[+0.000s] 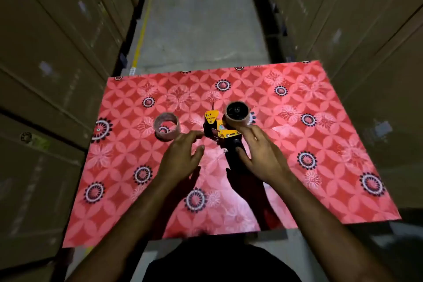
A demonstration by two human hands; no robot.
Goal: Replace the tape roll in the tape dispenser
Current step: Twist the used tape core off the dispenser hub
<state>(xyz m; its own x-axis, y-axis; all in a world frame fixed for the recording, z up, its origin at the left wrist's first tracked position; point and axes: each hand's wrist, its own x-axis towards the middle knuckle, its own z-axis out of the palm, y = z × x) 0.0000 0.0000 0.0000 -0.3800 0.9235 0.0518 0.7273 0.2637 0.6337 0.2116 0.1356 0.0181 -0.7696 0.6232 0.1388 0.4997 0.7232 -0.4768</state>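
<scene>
A yellow tape dispenser [217,128] lies mid-bench [320,121] on a red patterned cover, an empty cardboard core [237,112] on its spool. A tape roll [166,126] stands just left. Left hand [180,155] and right hand [261,153] hover, fingers spread, gripping nothing.

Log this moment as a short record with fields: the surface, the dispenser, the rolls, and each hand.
surface: red patterned table
dispenser: yellow and black tape dispenser, lying near the table's middle
mounted roll: cardboard core on the dispenser's spool
loose roll: tape roll flat on the table, left of the dispenser
left hand: open, fingertips near the dispenser, holding nothing
right hand: open over the dispenser's black handle, no closed grip
</scene>
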